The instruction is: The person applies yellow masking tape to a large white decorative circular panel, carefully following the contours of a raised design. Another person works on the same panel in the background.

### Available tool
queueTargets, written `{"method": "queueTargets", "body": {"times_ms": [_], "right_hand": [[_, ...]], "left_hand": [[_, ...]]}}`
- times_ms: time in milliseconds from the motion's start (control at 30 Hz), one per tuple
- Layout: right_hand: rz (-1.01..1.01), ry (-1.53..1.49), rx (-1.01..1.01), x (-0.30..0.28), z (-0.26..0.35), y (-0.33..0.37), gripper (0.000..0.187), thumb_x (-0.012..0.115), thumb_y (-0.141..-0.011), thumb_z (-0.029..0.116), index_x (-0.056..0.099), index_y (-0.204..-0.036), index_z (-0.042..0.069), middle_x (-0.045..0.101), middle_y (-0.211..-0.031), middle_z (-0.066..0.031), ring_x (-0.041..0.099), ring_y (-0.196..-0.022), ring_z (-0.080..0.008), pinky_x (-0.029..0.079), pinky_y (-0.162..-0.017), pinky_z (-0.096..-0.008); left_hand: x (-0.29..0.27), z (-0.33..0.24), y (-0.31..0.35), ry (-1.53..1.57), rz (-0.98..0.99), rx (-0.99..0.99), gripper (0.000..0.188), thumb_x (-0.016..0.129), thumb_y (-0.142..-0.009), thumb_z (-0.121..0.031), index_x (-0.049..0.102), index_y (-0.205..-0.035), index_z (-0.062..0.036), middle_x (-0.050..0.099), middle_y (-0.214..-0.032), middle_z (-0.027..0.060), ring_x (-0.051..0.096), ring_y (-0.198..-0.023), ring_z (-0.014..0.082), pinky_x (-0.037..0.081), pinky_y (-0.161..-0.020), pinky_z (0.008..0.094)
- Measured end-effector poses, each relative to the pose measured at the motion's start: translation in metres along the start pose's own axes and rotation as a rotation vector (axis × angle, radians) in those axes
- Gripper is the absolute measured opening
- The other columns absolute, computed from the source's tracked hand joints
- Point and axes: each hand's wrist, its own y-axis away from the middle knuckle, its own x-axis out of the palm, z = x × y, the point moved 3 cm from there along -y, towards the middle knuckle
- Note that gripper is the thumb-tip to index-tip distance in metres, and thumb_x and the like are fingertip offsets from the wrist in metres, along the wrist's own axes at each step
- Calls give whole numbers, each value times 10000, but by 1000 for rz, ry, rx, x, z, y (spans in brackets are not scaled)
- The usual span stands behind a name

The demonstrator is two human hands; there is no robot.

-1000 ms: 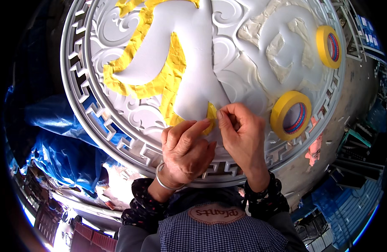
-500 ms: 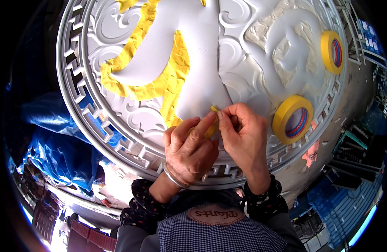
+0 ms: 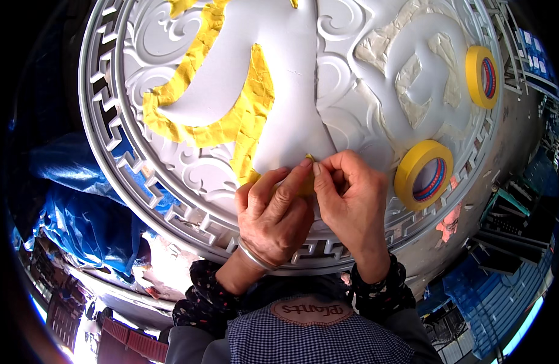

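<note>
A round, pale grey relief panel [image 3: 285, 115] with raised scrolls and an openwork rim lies in front of me. Crinkled yellow masking tape [image 3: 255, 97] edges the smooth raised shape on its left half. Low on that shape, my left hand [image 3: 273, 212] presses a short piece of tape [image 3: 307, 187] with bent fingers, its index fingertip at the tape's tip. My right hand [image 3: 352, 200] meets it there, thumb and index finger pinched at the tape's edge. Much of this piece is hidden under the fingers. To the right sits a yellow tape roll [image 3: 407, 176].
A second tape roll [image 3: 474, 76] stands at the panel's right rim. Dull, pale tape [image 3: 376, 51] fills hollows around the right-hand raised shape. Blue sheeting [image 3: 88, 224] lies left of the panel. Metal tubing [image 3: 507, 39] is at the upper right, and a pinkish scrap [image 3: 449, 221] at lower right.
The small bit of tape sticking up between my fingertips now sits lower, as a pointed tip. My hands have barely moved. The panel and both rolls appear shifted very slightly.
</note>
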Motion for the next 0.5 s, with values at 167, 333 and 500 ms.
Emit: {"method": "queueTargets", "body": {"times_ms": [167, 333, 500], "right_hand": [[11, 47, 0, -1, 4, -1, 134, 768, -906, 122, 658, -866, 56, 690, -672, -97, 706, -590, -280, 541, -558, -370], [-14, 116, -41, 2, 3, 0, 155, 765, -899, 127, 627, -871, 64, 690, -678, -98, 709, -604, -301, 548, -565, -393], [-4, 152, -52, 2, 4, 1, 171, 765, -899, 131, 607, -872, 71, 687, -673, -94, 711, -608, -306, 550, -564, -400]], "left_hand": [[4, -1, 4, -70, -9, -7, 126, 771, -692, -118, 677, -776, -115, 678, -1398, 2, 599, -1182, 216, 454, -936, 366], [4, -4, 6, -117, 11, 0, 115, 766, -720, -143, 686, -801, -130, 652, -1431, -8, 577, -1212, 206, 437, -914, 363], [4, -9, 5, -152, 24, 7, 166, 730, -675, -106, 708, -836, -74, 669, -1397, 26, 600, -1180, 227, 451, -917, 370]]}}
